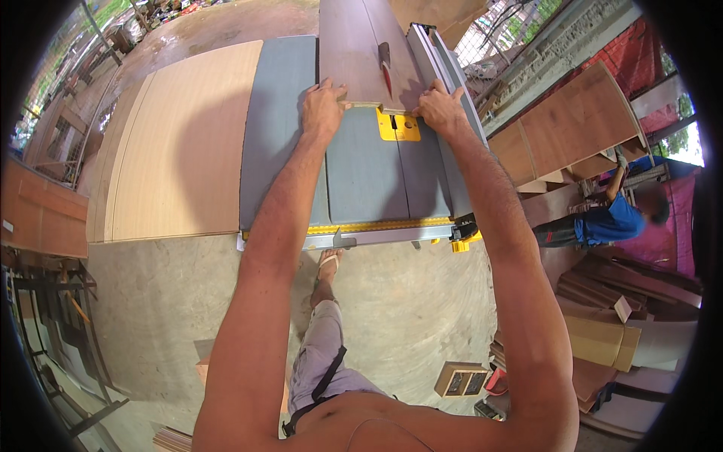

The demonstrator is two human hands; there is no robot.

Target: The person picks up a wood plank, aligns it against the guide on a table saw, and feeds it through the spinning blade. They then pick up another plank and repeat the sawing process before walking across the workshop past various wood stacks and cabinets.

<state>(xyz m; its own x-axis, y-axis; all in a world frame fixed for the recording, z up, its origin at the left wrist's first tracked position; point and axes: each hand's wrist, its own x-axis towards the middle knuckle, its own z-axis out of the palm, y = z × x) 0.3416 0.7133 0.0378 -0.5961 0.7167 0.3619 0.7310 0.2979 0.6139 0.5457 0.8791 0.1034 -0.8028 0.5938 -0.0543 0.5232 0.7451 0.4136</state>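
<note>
A wooden board (pixel 349 53) lies on the grey table saw (pixel 365 177), against the metal rip fence (pixel 431 56). The dark and red upright blade part (pixel 385 66) stands up through it, and a thin line runs along the board beyond. My left hand (pixel 324 111) grips the board's near left corner, fingers bent at the edge. At the near right corner, beside the fence, my right hand (pixel 443 111) holds the same edge. Between my hands, a yellow insert plate (pixel 407 131) shows just below the board's near edge. Both arms are stretched forward.
A pale wooden panel (pixel 184 143) extends the saw table to the left. A yellow-marked rail (pixel 384 227) runs along the front. To the right, a person in a blue shirt (pixel 614 221) stands by a brown wooden cabinet (pixel 576 120). Stacked boards (pixel 602 290) lie below.
</note>
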